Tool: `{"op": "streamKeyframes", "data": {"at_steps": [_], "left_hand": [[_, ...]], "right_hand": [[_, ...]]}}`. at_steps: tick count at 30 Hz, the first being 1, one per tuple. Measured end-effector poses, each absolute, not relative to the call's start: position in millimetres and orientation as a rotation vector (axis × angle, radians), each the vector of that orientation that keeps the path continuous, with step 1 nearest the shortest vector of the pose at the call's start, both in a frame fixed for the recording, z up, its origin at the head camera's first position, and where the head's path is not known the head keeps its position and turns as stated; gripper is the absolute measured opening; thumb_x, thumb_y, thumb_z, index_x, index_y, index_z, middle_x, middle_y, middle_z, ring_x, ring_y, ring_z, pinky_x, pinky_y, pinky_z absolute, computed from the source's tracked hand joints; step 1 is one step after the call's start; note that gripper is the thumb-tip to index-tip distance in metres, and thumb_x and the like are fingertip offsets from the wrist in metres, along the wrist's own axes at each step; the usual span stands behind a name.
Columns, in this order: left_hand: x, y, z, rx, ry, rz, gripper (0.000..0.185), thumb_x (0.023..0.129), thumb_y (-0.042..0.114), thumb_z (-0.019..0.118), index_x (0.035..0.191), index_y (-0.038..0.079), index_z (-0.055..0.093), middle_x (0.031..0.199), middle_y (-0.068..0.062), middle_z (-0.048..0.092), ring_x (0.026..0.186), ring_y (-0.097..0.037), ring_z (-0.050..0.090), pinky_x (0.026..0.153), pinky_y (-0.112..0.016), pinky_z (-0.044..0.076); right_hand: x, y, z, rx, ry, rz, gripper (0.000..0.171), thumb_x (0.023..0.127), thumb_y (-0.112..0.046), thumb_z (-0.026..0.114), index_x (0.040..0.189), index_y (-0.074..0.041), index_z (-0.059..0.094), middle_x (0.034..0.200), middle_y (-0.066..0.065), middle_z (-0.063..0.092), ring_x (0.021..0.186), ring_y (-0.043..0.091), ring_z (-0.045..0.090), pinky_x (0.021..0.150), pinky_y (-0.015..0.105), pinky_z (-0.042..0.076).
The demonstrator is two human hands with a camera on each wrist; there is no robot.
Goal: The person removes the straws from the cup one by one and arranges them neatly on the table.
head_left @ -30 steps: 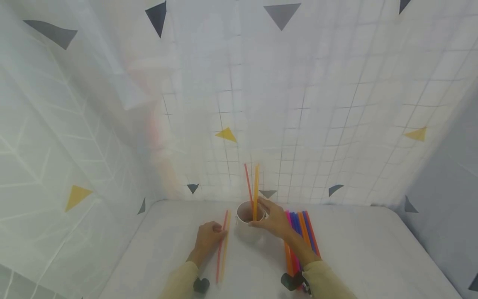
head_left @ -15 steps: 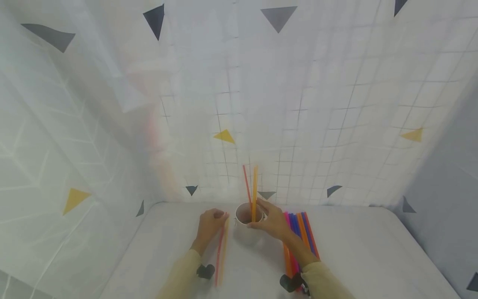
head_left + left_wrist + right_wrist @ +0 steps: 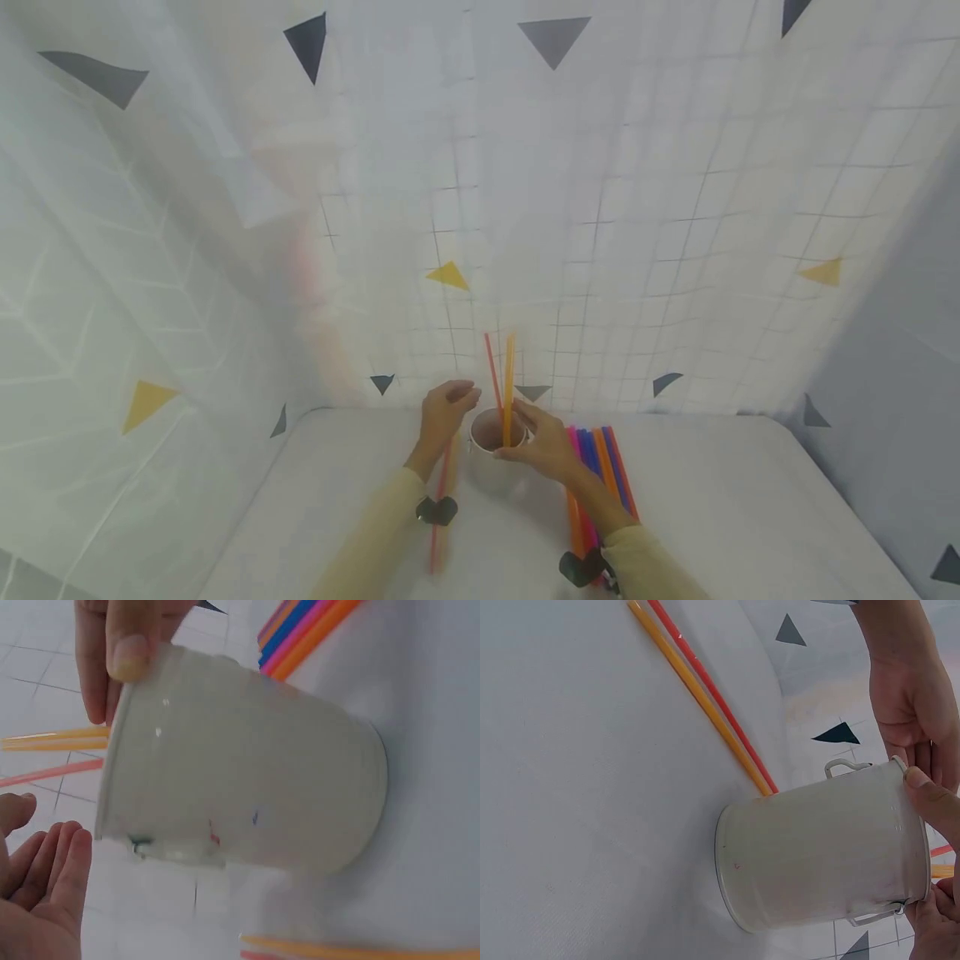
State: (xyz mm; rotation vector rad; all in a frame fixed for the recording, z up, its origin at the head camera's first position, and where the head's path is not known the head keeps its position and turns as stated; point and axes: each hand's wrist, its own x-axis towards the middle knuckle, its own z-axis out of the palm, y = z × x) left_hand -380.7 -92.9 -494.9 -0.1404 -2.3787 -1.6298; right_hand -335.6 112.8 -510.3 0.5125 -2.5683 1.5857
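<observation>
A small white metal bucket (image 3: 491, 471) with side handles stands upright on the table. Out of it rise a red straw (image 3: 492, 367) and yellow-orange straws (image 3: 509, 375). My right hand (image 3: 551, 443) holds the bucket by its rim, thumb at the near side. Close to the rim on the left, my left hand (image 3: 444, 419) is raised with its fingers extended; the left wrist view shows it apart from the bucket and holding nothing. Beneath my left forearm lie a loose red straw (image 3: 712, 690) and a yellow one (image 3: 697, 694), side by side.
Several coloured straws (image 3: 611, 467), orange, pink, blue and red, lie in a row partly under my right forearm. A white tabletop (image 3: 720, 500) extends to both sides. Patterned sheeting (image 3: 660, 208) hangs behind it.
My left hand has left the loose straws on the table and moved up and rightward to beside the bucket's rim. The right hand keeps its hold on the bucket.
</observation>
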Motion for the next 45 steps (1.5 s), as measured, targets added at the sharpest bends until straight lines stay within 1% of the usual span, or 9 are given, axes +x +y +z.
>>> {"op": "streamKeyframes", "data": {"at_steps": [3,8,11,17,23,25,31,38,45], "left_hand": [[-382,-86,-494,-0.174,-2.326,-1.734,0.036,0.089,0.028,0.072,0.118,0.005,0.068,0.103,-0.003,0.073,0.088,-0.017,0.071,0.086,-0.036,0.056],[-381,-79,-493,-0.142,-2.333,-1.763,0.037,0.089,0.03,0.072,0.119,0.01,0.068,0.104,0.001,0.073,0.096,-0.018,0.069,0.09,-0.041,0.054],[-381,-76,-494,-0.107,-2.378,-1.744,0.036,0.089,0.033,0.072,0.119,0.013,0.069,0.105,0.003,0.072,0.1,-0.017,0.067,0.092,-0.041,0.053],[-384,-71,-497,-0.12,-2.389,-1.722,0.029,0.087,0.032,0.074,0.113,0.018,0.071,0.104,0.004,0.072,0.1,-0.016,0.067,0.092,-0.04,0.053],[-385,-65,-496,-0.148,-2.372,-1.71,0.024,0.087,0.026,0.074,0.109,0.015,0.072,0.104,0.001,0.073,0.1,-0.018,0.067,0.094,-0.043,0.051],[-386,-64,-497,-0.152,-2.371,-1.718,0.025,0.087,0.025,0.074,0.109,0.014,0.072,0.104,0.0,0.073,0.1,-0.019,0.067,0.095,-0.045,0.05],[-387,-62,-498,-0.162,-2.347,-1.742,0.026,0.087,0.024,0.074,0.109,0.012,0.072,0.103,0.001,0.073,0.099,-0.018,0.067,0.094,-0.043,0.052],[-387,-61,-499,-0.163,-2.321,-1.767,0.029,0.089,0.024,0.073,0.111,0.007,0.072,0.103,0.002,0.073,0.098,-0.016,0.068,0.092,-0.04,0.053],[-385,-59,-491,-0.178,-2.277,-1.824,0.029,0.088,0.025,0.074,0.111,0.008,0.072,0.103,0.002,0.073,0.096,-0.014,0.069,0.093,-0.038,0.053]], "right_hand": [[-336,113,-510,0.534,-2.548,1.587,0.099,0.062,-0.037,0.092,0.144,-0.005,0.046,0.147,0.008,0.046,0.134,0.028,0.044,0.105,0.043,0.04],[-336,110,-509,0.552,-2.545,1.567,0.098,0.063,-0.036,0.092,0.144,-0.004,0.046,0.146,0.01,0.046,0.132,0.028,0.046,0.105,0.043,0.041],[-335,109,-510,0.537,-2.569,1.56,0.097,0.064,-0.035,0.092,0.144,-0.005,0.046,0.147,0.009,0.046,0.132,0.028,0.046,0.105,0.043,0.041],[-335,109,-513,0.54,-2.549,1.601,0.094,0.066,-0.029,0.092,0.144,-0.005,0.046,0.147,0.01,0.046,0.131,0.029,0.047,0.105,0.045,0.041],[-335,109,-515,0.556,-2.575,1.562,0.099,0.065,-0.039,0.091,0.145,-0.007,0.045,0.148,0.008,0.045,0.131,0.026,0.047,0.105,0.042,0.042],[-335,109,-515,0.563,-2.575,1.564,0.098,0.065,-0.037,0.091,0.145,-0.005,0.044,0.148,0.01,0.045,0.131,0.028,0.047,0.105,0.043,0.042],[-335,110,-515,0.557,-2.569,1.561,0.096,0.065,-0.032,0.092,0.145,-0.004,0.045,0.147,0.01,0.046,0.131,0.028,0.047,0.104,0.044,0.042],[-337,112,-515,0.511,-2.621,1.548,0.104,0.062,-0.049,0.089,0.147,-0.01,0.043,0.148,0.004,0.045,0.134,0.024,0.045,0.106,0.043,0.041],[-338,114,-515,0.51,-2.62,1.567,0.101,0.065,-0.042,0.09,0.148,-0.012,0.042,0.149,0.003,0.044,0.135,0.024,0.043,0.106,0.044,0.04]]}}
